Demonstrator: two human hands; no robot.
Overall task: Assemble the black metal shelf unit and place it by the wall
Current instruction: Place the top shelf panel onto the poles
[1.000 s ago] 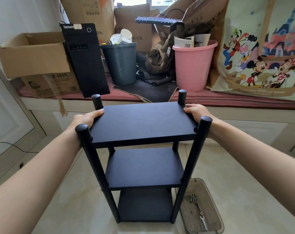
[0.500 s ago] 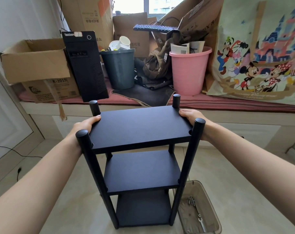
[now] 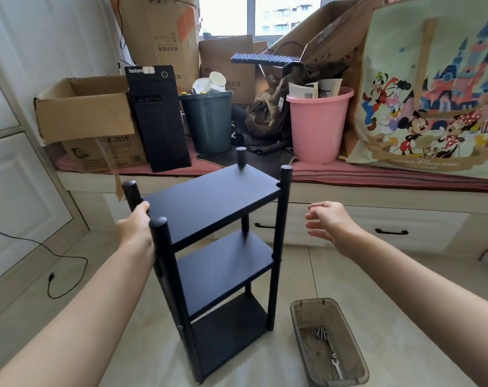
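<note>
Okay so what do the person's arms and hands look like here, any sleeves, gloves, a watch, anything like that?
Both arms are bare as far up as the picture shows, with no sleeve in view. The left hand and the right hand wear no gloves, and no watch, bracelet or ring shows on either wrist or on the fingers that can be seen.

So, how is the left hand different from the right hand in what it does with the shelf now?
The left hand grips the shelf unit at the top board's left edge, between two posts; the right hand touches nothing and hangs in the air to the right of the unit. The left hand's fingers curl over the board, while the right hand's are loosely spread. Both are bare and reach forward at about top-board height.
</note>
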